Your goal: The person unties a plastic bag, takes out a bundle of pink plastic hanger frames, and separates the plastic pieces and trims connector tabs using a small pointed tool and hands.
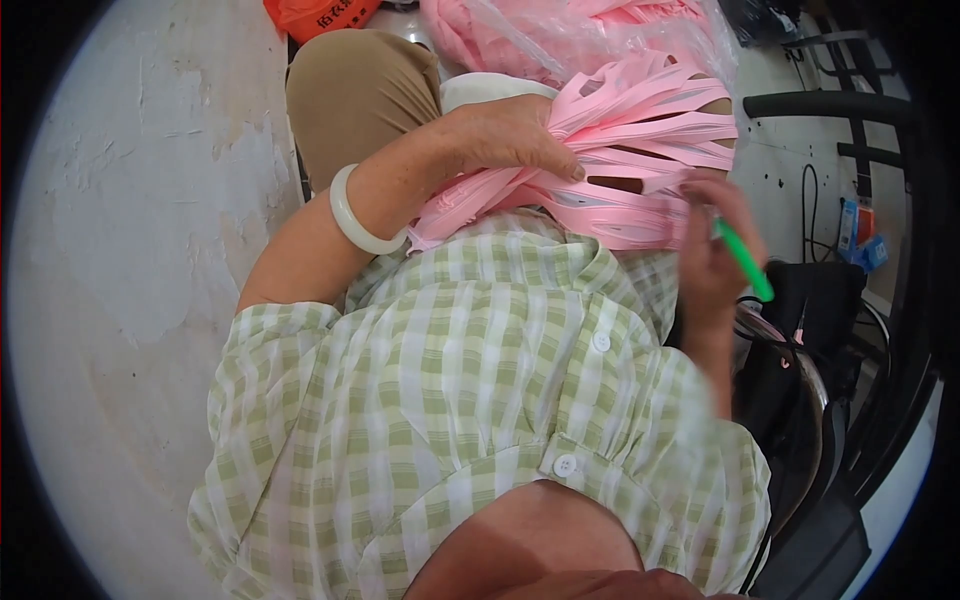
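Note:
A bundle of long pink fabric strips (640,130), some with pale grey lines along them, lies fanned out across the lap. My left hand (515,135), with a pale bangle above its wrist, is closed over the gathered middle of the bundle, thumb on top. At the bundle's right side, my right hand (720,240) is blurred by motion. Its fingers are bent round a slim bright green tool (743,260), whose kind I cannot make out. The fingertips of that hand are at a strip's edge; whether they pinch it is unclear.
More pink material in a clear plastic bag (590,40) lies beyond the knees. An orange-red bag (320,15) is at the top left. A scuffed pale surface (150,200) runs along the left. To the right are a black bag (815,300), a metal tube and black frame bars (830,107).

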{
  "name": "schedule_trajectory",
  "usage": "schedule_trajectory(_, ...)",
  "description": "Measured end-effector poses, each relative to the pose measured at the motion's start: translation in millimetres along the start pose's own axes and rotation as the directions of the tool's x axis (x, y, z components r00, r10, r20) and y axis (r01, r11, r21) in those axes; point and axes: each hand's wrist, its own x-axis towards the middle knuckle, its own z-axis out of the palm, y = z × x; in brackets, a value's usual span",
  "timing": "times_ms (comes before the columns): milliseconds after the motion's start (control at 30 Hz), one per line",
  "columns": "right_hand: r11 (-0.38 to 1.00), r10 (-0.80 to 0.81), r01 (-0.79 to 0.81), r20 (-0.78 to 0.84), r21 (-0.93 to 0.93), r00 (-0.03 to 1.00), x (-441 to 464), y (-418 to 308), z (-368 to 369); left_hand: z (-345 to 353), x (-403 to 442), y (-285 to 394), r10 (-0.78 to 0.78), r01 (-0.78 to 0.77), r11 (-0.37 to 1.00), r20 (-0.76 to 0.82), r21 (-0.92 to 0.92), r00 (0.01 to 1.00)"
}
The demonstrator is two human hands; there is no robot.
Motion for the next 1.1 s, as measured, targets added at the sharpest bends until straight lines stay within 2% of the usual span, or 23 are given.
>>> schedule_trajectory(67, 0.994, 0.007, -0.023, -0.148, -0.103, 0.989, 10.2, 32.9, -30.0, 1.7, 0.2, 3.0, 0.024, -0.025, 0.999, -0.02, -0.042, 1.0)
schedule_trajectory(100, 0.99, 0.141, -0.141, -0.281, 0.02, 0.949, 12.5, 55.4, -42.5, 1.7, 2.1, 3.7, 0.035, -0.035, 0.998, -0.01, -0.043, 0.999)
schedule_trajectory(133, 0.982, 0.154, -0.183, -0.354, -0.049, 0.922, 21.5, 71.3, -57.9, 1.4, 3.9, 3.8, 0.019, -0.019, 0.999, 0.008, -0.034, 1.0)
schedule_trajectory(167, 0.927, 0.148, -0.266, -0.392, -0.265, 0.908, 32.2, 90.6, -75.5, 1.4, 4.1, 3.9, -0.001, 0.002, 1.0, 0.027, -0.023, 1.0)
schedule_trajectory(200, 0.88, 0.178, -0.336, -0.421, -0.337, 0.889, 42.4, 103.3, -88.7, 1.2, 3.8, 4.5, 0.003, -0.002, 1.0, 0.035, -0.017, 0.999)
schedule_trajectory(267, 0.808, 0.138, -0.373, -0.469, -0.456, 0.872, 55.1, 135.8, -107.6, 0.9, 3.3, 6.9, -0.051, 0.043, 0.997, 0.132, 0.066, 0.99)
schedule_trajectory(300, 0.807, 0.133, -0.373, -0.474, -0.458, 0.87, 60.7, 155.5, -117.1, 3.0, 2.0, 8.2, -0.047, 0.037, 0.997, 0.136, 0.071, 0.99)
schedule_trajectory(367, 0.646, 0.135, -0.513, -0.578, -0.565, 0.805, 68.9, 199.7, -133.0, 6.5, -2.4, 9.0, -0.033, 0.032, 0.999, 0.069, 0.026, 0.997)
schedule_trajectory(400, 0.649, 0.133, -0.513, -0.58, -0.562, 0.804, 71.1, 226.9, -140.8, 4.3, -0.8, 6.1, -0.032, 0.03, 0.999, 0.066, 0.03, 0.997)
schedule_trajectory(467, 0.331, 0.044, -0.603, -0.627, -0.726, 0.778, 70.5, 274.3, -158.5, -0.7, 5.3, -6.1, -0.065, 0.055, 0.992, 0.08, 0.116, 0.995)
schedule_trajectory(500, 0.334, 0.043, -0.602, -0.627, -0.725, 0.778, 71.1, 283.4, -166.9, -3.8, 7.1, -7.3, -0.064, 0.055, 0.992, 0.077, 0.117, 0.995)
schedule_trajectory(567, 0.105, 0.169, -0.734, -0.715, -0.671, 0.678, 70.9, 298.8, -180.8, -9.6, 9.5, -10.6, -0.156, 0.14, 0.979, 0.105, 0.146, 0.982)
schedule_trajectory(633, 0.173, 0.213, -0.727, -0.696, -0.664, 0.686, 73.5, 300.8, -186.0, -8.7, 13.7, -13.2, -0.124, 0.117, 0.983, 0.044, 0.142, 0.991)
schedule_trajectory(700, 0.249, 0.25, -0.618, -0.567, -0.745, 0.785, 78.8, 293.0, -174.1, -2.7, 12.1, -11.2, -0.102, 0.104, 0.985, -0.019, 0.135, 0.995)
schedule_trajectory(733, 0.255, 0.254, -0.617, -0.564, -0.744, 0.785, 80.4, 275.3, -157.2, 0.5, 10.2, -3.9, -0.079, 0.082, 0.992, -0.029, 0.098, 0.996)
schedule_trajectory(767, 0.628, 0.355, -0.648, -0.582, -0.43, 0.731, 79.9, 246.6, -134.7, 2.0, 10.6, 1.2, -0.055, 0.058, 0.996, -0.04, 0.066, 0.998)
schedule_trajectory(800, 0.834, 0.462, -0.551, -0.545, 0.0, 0.7, 78.6, 212.5, -110.0, 1.0, 13.6, -2.5, -0.007, 0.009, 0.998, -0.044, 0.064, 0.999)
schedule_trajectory(867, 0.879, 0.477, -0.433, -0.417, 0.202, 0.774, 72.6, 116.2, -59.6, -0.4, 8.8, 1.4, -0.026, 0.027, 0.999, 0.013, -0.027, 1.0)
schedule_trajectory(933, 0.83, 0.488, -0.358, -0.247, 0.428, 0.837, 47.4, 65.8, -30.1, 0.2, 5.0, 5.6, -0.042, 0.05, 0.992, 0.071, -0.115, 0.997)
schedule_trajectory(1000, 0.804, 0.347, -0.267, -0.055, 0.531, 0.936, 19.3, 20.7, -6.4, 5.2, 1.1, 6.0, 0.011, -0.006, 0.982, 0.025, -0.188, 1.0)
schedule_trajectory(1033, 0.787, 0.297, -0.283, 0.064, 0.548, 0.953, 7.7, 4.5, 0.5, 4.1, -0.2, 6.6, 0.002, 0.002, 0.982, 0.024, -0.19, 1.0)
schedule_trajectory(1067, 0.771, 0.238, -0.298, 0.178, 0.563, 0.955, -0.4, -5.8, 6.4, 1.5, -0.1, 7.6, 0.017, -0.012, 0.997, 0.059, -0.074, 0.998)
schedule_trajectory(1100, 0.769, 0.244, -0.303, 0.179, 0.563, 0.953, -5.4, -10.2, 12.2, -0.3, 0.5, 7.3, 0.028, -0.032, 0.999, 0.098, 0.041, 0.995)
